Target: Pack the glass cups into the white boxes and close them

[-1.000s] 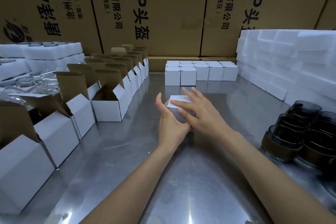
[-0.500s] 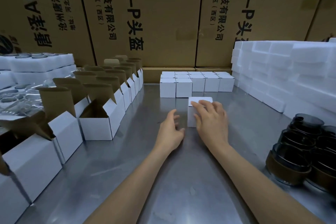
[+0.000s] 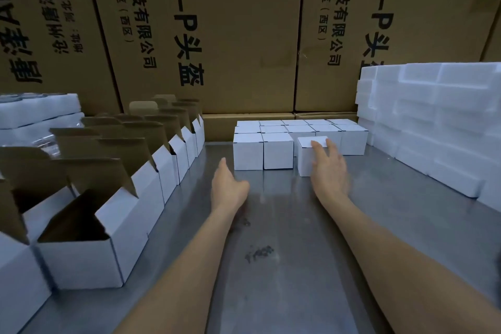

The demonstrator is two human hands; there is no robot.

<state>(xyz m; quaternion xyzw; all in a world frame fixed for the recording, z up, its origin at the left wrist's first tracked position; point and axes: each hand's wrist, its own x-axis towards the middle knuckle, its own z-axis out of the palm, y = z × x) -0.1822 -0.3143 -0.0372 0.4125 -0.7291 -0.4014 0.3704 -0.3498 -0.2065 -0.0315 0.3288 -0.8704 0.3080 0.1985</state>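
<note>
Head view, risks. The closed white box (image 3: 309, 156) is standing on the desk (image 3: 284, 266), just in front of the block of closed boxes (image 3: 273, 144) at the far end and slightly proud of its front row. A small gap is showing between this box and its left neighbour. If the push is applied off-centre, the box is likely to rotate and jam against that neighbour's corner, or to disturb the row already set. If the pressure is falling on the lid edge instead of the front face, the tuck flap may be forced inward; whether the flap is fully seated cannot be told from here. Any sharp knock is being carried to the glass inside, assuming a cup is packed; the contents are hidden. No glass cups are showing in this view.

Head view, hands. The right hand (image 3: 329, 168) is lying against the near face of the box with its fingers (image 3: 317, 145) extended and reaching over the top front edge. The fingers are straight, not curled round anything; the hand is pressing, not gripping. Motion blur is softening its outline. The left hand (image 3: 229, 187) is hanging above the desk, well apart from the box, palm turned inward, fingers relaxed and thumb raised; it is holding nothing and touching nothing.

The open white boxes (image 3: 113, 228) are standing in a row along the left side, flaps up, awaiting cups. White foam blocks (image 3: 433, 127) are stacked on the right.
</note>
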